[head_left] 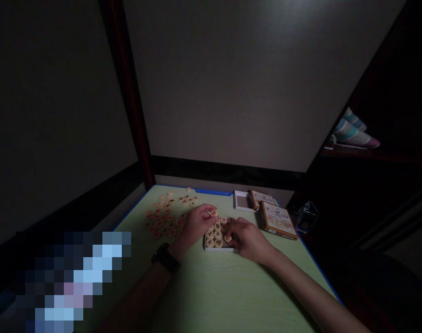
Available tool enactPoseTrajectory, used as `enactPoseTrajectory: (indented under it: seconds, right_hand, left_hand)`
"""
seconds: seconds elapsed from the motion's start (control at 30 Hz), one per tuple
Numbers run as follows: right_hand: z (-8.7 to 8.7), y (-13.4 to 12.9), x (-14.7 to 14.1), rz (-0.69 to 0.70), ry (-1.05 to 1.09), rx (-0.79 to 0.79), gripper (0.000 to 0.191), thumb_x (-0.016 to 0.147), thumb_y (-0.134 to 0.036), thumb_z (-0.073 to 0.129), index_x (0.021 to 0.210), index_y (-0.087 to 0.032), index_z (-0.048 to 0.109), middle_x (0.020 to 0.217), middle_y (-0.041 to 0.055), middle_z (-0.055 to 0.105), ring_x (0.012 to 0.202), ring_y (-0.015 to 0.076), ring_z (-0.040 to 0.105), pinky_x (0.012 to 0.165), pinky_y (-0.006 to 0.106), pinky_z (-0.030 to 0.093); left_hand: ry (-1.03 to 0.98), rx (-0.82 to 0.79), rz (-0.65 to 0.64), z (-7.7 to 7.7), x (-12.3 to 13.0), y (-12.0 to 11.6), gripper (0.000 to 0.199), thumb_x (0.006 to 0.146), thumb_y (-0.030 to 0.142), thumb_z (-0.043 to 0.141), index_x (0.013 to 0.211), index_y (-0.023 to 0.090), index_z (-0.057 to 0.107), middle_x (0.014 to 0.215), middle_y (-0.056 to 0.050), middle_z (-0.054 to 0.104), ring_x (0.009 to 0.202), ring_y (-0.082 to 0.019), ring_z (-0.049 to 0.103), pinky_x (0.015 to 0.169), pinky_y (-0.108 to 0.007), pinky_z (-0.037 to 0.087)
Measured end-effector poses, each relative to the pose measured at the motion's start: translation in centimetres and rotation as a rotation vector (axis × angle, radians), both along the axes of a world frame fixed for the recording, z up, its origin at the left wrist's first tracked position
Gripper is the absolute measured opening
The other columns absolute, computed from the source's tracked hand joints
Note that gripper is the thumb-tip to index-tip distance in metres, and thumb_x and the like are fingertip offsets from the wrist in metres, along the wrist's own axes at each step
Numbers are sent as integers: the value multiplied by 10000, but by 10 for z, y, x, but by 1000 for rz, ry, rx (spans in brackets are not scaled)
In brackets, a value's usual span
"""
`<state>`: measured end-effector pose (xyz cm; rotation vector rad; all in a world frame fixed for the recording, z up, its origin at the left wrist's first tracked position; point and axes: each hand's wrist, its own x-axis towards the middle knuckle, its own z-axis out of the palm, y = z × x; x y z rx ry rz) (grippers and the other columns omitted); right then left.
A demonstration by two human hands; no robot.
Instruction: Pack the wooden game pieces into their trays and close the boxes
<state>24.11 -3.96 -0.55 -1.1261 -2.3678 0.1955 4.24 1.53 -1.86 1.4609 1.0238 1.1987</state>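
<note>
Left hand (198, 223): thumb and fingers pinched nearly together on a red-marked piece (214, 212), above the far left of the white box.
Right hand (247, 235): fingers curled, gripping a pale disc (228, 238) over the box's right side.
White box (220, 249): between the hands on the green table (211, 296), dark-marked discs (214, 235) lined up at its left.
Loose pieces (161, 223): scattered beyond the left wrist's dark watch (166, 259).
Far right: open tray (245, 201), two patterned boxes (279, 218).

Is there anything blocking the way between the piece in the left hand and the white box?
Nothing visible stands between the round piece in the left hand and the far edge of the white box; the right hand, holding another piece, covers some of its right side.
</note>
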Motion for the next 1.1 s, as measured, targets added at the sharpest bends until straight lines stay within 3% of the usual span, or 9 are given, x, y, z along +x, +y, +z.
enactPoseTrajectory:
  seconds: [0.4, 0.77, 1.1]
  right_hand:
    - [-4, 1, -1, 122, 61, -19, 271, 767, 47, 596, 715, -204, 683, 877, 31, 734, 851, 178, 705, 779, 259, 539]
    - [-16, 6, -1, 41, 121, 9, 298, 697, 85, 585, 754, -193, 678, 825, 35, 726, 788, 175, 697, 725, 248, 532]
    - [-12, 8, 2, 68, 205, 11, 240, 747, 40, 615, 760, -188, 688, 818, 38, 720, 768, 165, 695, 720, 253, 545]
  left_hand:
    - [23, -7, -54, -3, 0, 1, 281, 638, 211, 756, 905, 159, 683, 627, 22, 641, 595, -134, 616, 546, -215, 449]
    - [42, 1, -47, -3, 1, 0, 246, 649, 156, 722, 892, 150, 685, 646, 9, 663, 600, -132, 622, 552, -210, 455]
    - [69, 28, -33, -4, 2, 0, 254, 608, 145, 728, 858, 164, 688, 642, 19, 652, 600, -126, 609, 550, -203, 457]
